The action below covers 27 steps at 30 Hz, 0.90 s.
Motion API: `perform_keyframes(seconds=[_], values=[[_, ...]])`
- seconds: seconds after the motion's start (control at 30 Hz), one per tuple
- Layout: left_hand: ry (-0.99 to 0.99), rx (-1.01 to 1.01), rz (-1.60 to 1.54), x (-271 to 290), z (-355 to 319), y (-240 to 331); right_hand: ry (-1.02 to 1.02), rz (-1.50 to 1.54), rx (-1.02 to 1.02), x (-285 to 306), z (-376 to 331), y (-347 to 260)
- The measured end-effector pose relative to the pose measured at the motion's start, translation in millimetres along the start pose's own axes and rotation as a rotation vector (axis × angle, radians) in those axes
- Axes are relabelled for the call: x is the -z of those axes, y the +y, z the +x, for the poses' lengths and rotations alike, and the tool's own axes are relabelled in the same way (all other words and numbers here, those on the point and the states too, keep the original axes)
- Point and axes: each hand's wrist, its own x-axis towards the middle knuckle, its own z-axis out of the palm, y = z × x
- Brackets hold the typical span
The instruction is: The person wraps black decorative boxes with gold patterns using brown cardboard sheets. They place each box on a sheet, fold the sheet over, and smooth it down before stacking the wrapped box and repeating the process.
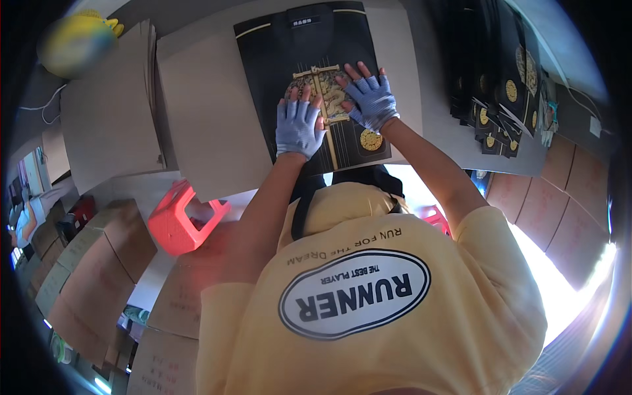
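Observation:
A flat black panel (pixel 270 59) with gold lines, an ornate gold design in its middle and a gold round emblem lies in front of me; whether it is a sheet, a bag or a folded box I cannot tell. My left hand (pixel 300 128), in a blue-grey fingerless glove, rests flat on its middle with the fingers stretched out. Just right of it my right hand (pixel 370 102), gloved the same way, is pressed flat on the panel near its right edge, fingers spread. Neither hand holds anything.
The panel lies on a large grey-brown board (pixel 204 112). Several black and gold pieces (pixel 503 92) are piled at the right. More boards (pixel 108 112) and a yellow object (pixel 79 43) are at the left. Below stand a red plastic stool (pixel 174 224) and cardboard boxes (pixel 99 276).

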Motion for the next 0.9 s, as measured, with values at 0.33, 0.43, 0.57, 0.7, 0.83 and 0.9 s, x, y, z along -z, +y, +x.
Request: perform_keyframes(seconds=[0.33, 0.43, 0.57, 0.7, 0.83, 0.9], values=[[0.012, -0.007, 0.048, -4.5, 4.1, -6.7, 0.111, 0.022, -0.174, -8.6, -5.9, -33.0], [-0.010, -0.015, 0.066, -7.0, 2.7, -10.3, 0.021, 0.015, -0.174, -10.0, -31.3, -56.0], [-0.156, -0.076, -0.019, -4.6, 1.9, -24.7, 0.020, -0.019, -0.144, -13.3, -46.0, -52.6], [-0.342, -0.090, 0.004, 2.8, 3.5, -23.4, 0.056, -0.004, -0.144, -15.2, -47.7, -52.5], [-0.333, -0.107, 0.032, 5.0, 6.9, -22.0, 0.023, -0.041, -0.146, -11.3, -52.3, -54.0], [-0.603, -0.050, 0.141, 23.6, 22.7, -11.3, 0.018, -0.050, -0.140, -12.4, -57.9, -55.4]])
